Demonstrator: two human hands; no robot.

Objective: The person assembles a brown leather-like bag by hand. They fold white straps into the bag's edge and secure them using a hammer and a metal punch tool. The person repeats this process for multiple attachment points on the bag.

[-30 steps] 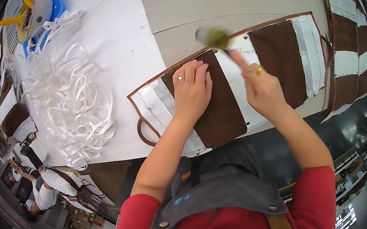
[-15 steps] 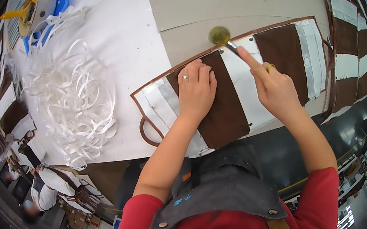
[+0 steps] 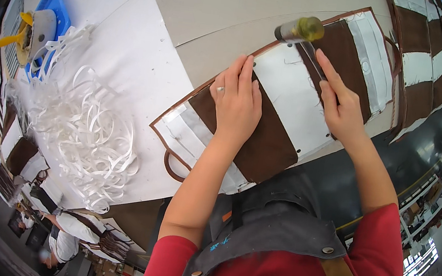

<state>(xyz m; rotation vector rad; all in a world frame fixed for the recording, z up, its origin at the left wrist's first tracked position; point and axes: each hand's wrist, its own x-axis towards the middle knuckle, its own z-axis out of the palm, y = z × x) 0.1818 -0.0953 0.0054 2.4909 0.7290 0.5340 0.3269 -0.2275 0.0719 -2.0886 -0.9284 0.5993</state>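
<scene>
Brown-and-white bag panel (image 3: 288, 94): flat on worktable (image 3: 146, 67)
Mallet (image 3: 299, 30): head over panel's far edge
Left hand (image 3: 236, 105): fingers outstretched on panel
Right hand (image 3: 343, 112): clamped on mallet

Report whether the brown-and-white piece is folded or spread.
Spread: the brown-and-white piece lies opened out, its bands side by side and a loop handle showing at each end.

Brown-and-white banded panel (image 3: 275, 131), yellow-and-dark mallet (image 3: 301, 30), white strips (image 3: 99, 141), blue tray (image 3: 63, 14)
</scene>
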